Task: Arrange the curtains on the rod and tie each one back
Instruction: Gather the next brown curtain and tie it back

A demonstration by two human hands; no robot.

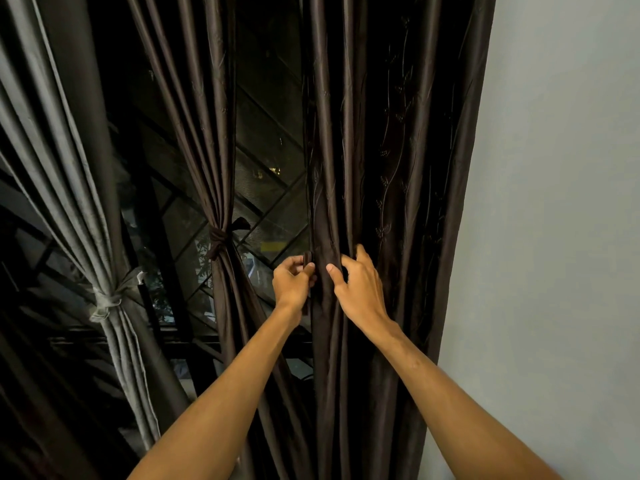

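Nearest to the lens, the left forearm [221,393] and the right forearm [460,393] reach up toward the cloth. The left hand [294,280] has its fingers curled and pinches a narrow dark strip [307,259], which I judge to be the tie-back; the strip stands just at the left edge of the gathered folds. The right hand [358,284] has its thumb in front and its fingers bent round a bunch of folds of the right brown curtain [398,161], holding them together at about the height of the other knots.

This right brown curtain is the one being worked on. It hangs in long straight folds beside the pale wall [554,202], and no knot is seen on it. Whether the strip already goes behind the bunch I cannot tell, because the cloth hides it.

To the left, the middle brown curtain [204,133] is gathered and bound with a dark tie [218,239]. Farther left, the grey curtain [52,161] is also bound, with a grey tie [105,304]. Between them the dark window grille [270,188] shows.

So, in my judgement, two of the three visible curtains are finished, and the last one is at the step of gathering and wrapping; the tying of it is left. The rod is above the picture, so how the curtains sit on it cannot be checked.
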